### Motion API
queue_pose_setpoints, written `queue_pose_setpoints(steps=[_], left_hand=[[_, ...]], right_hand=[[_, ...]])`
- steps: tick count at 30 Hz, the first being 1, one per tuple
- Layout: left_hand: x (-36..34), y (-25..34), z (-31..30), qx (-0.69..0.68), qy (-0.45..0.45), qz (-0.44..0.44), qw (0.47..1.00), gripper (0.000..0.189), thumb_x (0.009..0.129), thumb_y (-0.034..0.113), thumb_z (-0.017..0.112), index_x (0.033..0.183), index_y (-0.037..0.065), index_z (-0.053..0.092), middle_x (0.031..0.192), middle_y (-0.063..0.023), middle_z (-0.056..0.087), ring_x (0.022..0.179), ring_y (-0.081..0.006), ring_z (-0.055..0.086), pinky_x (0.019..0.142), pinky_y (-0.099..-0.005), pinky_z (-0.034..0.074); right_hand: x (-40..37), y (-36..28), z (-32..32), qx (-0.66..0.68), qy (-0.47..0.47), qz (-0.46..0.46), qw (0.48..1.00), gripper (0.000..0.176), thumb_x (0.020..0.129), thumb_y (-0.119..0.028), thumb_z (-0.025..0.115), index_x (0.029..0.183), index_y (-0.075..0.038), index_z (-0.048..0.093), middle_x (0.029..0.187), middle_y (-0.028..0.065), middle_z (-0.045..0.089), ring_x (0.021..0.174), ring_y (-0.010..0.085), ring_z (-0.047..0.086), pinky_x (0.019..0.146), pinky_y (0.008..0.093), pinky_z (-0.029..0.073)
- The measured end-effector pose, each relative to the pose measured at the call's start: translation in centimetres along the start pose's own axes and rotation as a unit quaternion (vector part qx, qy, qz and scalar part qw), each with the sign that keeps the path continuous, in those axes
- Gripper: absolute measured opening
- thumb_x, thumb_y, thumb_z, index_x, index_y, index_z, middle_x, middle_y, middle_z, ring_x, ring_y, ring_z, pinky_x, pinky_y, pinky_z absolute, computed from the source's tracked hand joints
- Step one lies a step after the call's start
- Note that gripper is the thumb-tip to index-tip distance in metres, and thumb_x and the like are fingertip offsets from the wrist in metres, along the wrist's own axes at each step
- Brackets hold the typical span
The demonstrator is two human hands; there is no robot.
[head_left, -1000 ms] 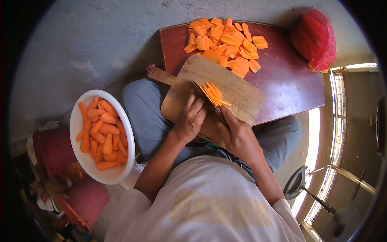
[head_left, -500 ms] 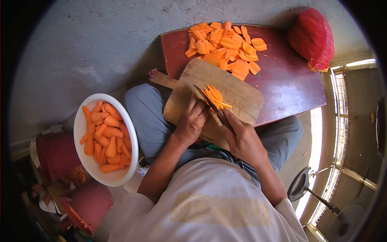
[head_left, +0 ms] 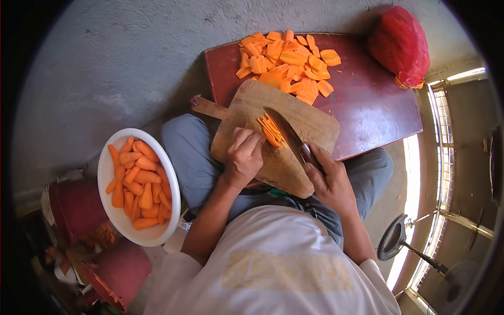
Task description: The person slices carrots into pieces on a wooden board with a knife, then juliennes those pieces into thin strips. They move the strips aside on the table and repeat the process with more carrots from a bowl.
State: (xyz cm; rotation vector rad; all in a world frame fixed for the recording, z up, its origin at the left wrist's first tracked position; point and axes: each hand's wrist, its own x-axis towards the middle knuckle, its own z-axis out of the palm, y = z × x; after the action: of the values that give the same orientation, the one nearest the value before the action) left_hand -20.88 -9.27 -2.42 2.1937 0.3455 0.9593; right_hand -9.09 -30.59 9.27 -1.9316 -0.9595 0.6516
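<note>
A wooden cutting board [head_left: 310, 126] lies across my lap, its handle pointing to the upper left. Thin carrot strips [head_left: 271, 131] form a small pile at its middle. My right hand [head_left: 328, 178] is closed round the handle of a knife [head_left: 284, 126], whose blade rests just right of the strips. My left hand [head_left: 245, 157] is over the board's left part, fingers curled together left of the strips; whether anything is under them is hidden. Flat carrot slices [head_left: 286, 63] are heaped beyond the board on a dark red table [head_left: 373, 115].
A white basin [head_left: 176, 210] of peeled carrots [head_left: 144, 184] stands at the left by my knee. Red buckets [head_left: 123, 270] are at the lower left. A red bag [head_left: 400, 47] sits at the table's far right corner, against the wall. A fan [head_left: 391, 237] is at the lower right.
The knife has moved from the left side of the strips to their right, with my right hand shifting right and down. My left hand has drawn slightly left, away from the blade.
</note>
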Motion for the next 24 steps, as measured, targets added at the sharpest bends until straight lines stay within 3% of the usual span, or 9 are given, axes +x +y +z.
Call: queue_pose_setpoints(steps=[3, 5, 9, 12, 15, 16, 18, 20, 24], left_hand=[[0.9, 0.7, -0.7, 0.0, 0.061, -0.033, 0.998, 0.01, 0.093, -0.008, 0.079, 0.102, -0.004, 0.078, 0.099, -0.0136, 0.075, 0.092, -0.0315, 0.073, 0.09, -0.04, 0.061], [0.7, 0.1, -0.9, -0.007, 0.092, -0.058, 0.994, 0.01, 0.096, -0.006, 0.079, 0.106, -0.004, 0.08, 0.101, -0.0122, 0.077, 0.092, -0.027, 0.075, 0.086, -0.0357, 0.059], [1.2, -0.2, -1.8, -0.043, 0.116, -0.125, 0.984, 0.01, 0.103, 0.004, 0.08, 0.107, -0.005, 0.08, 0.101, -0.0116, 0.077, 0.092, -0.0216, 0.073, 0.085, -0.0337, 0.058], [1.0, -0.9, -1.7, -0.023, 0.093, -0.12, 0.988, 0.01, 0.102, 0.004, 0.08, 0.107, -0.004, 0.08, 0.1, -0.0114, 0.076, 0.094, -0.022, 0.073, 0.086, -0.0332, 0.057], [0.7, -1.0, -1.5, 0.026, 0.059, -0.083, 0.994, 0.01, 0.099, 0.004, 0.082, 0.106, -0.003, 0.081, 0.1, -0.0118, 0.076, 0.095, -0.0258, 0.073, 0.087, -0.0356, 0.058], [0.8, -0.9, -1.3, 0.042, 0.05, -0.061, 0.996, 0.01, 0.098, 0.004, 0.082, 0.105, -0.002, 0.08, 0.099, -0.0122, 0.074, 0.094, -0.0286, 0.072, 0.086, -0.0384, 0.057], [1.1, -0.6, -1.2, 0.078, 0.031, -0.016, 0.996, 0.009, 0.095, 0.005, 0.082, 0.102, 0.001, 0.079, 0.098, -0.0129, 0.072, 0.093, -0.034, 0.07, 0.085, -0.0441, 0.057], [1.0, -0.6, -1.4, 0.08, 0.01, -0.022, 0.997, 0.01, 0.093, 0.005, 0.085, 0.101, 0.001, 0.08, 0.098, -0.0119, 0.074, 0.095, -0.0331, 0.071, 0.086, -0.0434, 0.058], [1.4, -0.3, -1.4, 0.096, -0.005, -0.007, 0.995, 0.01, 0.091, 0.005, 0.085, 0.099, 0.002, 0.08, 0.096, -0.011, 0.074, 0.093, -0.033, 0.07, 0.085, -0.0434, 0.057]], right_hand=[[-1.6, -0.3, -0.3, 0.035, -0.046, 0.038, 0.998, 0.044, 0.108, -0.012, 0.065, 0.149, 0.005, 0.061, 0.118, 0.0337, 0.074, 0.11, 0.0512, 0.075, 0.094, 0.0456, 0.06], [-1.7, -0.5, 1.2, 0.047, -0.042, 0.008, 0.998, 0.045, 0.109, -0.012, 0.065, 0.15, 0.007, 0.059, 0.121, 0.0327, 0.074, 0.111, 0.0491, 0.075, 0.096, 0.0459, 0.059], [-1.4, -0.9, 3.4, 0.033, -0.037, 0.025, 0.998, 0.046, 0.109, -0.012, 0.065, 0.15, 0.008, 0.058, 0.122, 0.033, 0.074, 0.11, 0.0481, 0.075, 0.096, 0.0463, 0.059], [-1.3, 0.1, 3.2, 0.014, 0.007, -0.035, 0.999, 0.047, 0.109, -0.012, 0.065, 0.151, 0.007, 0.055, 0.123, 0.0336, 0.074, 0.112, 0.052, 0.074, 0.097, 0.0517, 0.059], [-1.0, 0.9, 0.5, -0.028, 0.013, 0.017, 0.999, 0.048, 0.108, -0.013, 0.066, 0.151, 0.006, 0.056, 0.122, 0.0345, 0.074, 0.113, 0.0514, 0.074, 0.096, 0.0524, 0.059], [-0.8, 1.0, -0.8, -0.026, 0.008, 0.078, 0.997, 0.046, 0.107, -0.013, 0.065, 0.15, 0.005, 0.059, 0.123, 0.0353, 0.074, 0.115, 0.0506, 0.074, 0.096, 0.0524, 0.06], [-0.2, 4.2, -2.3, -0.067, 0.08, 0.02, 0.994, 0.043, 0.108, -0.013, 0.064, 0.147, 0.005, 0.063, 0.124, 0.0359, 0.073, 0.116, 0.0507, 0.074, 0.097, 0.0523, 0.059], [1.0, 5.5, -5.1, -0.095, 0.108, 0.056, 0.988, 0.042, 0.108, -0.015, 0.065, 0.145, 0.004, 0.066, 0.122, 0.0361, 0.074, 0.117, 0.0512, 0.073, 0.097, 0.052, 0.059], [4.9, 11.0, -11.1, -0.2, 0.186, 0.019, 0.962, 0.041, 0.11, -0.018, 0.067, 0.144, 0.004, 0.066, 0.108, 0.0327, 0.076, 0.1, 0.0503, 0.076, 0.087, 0.0485, 0.059]])
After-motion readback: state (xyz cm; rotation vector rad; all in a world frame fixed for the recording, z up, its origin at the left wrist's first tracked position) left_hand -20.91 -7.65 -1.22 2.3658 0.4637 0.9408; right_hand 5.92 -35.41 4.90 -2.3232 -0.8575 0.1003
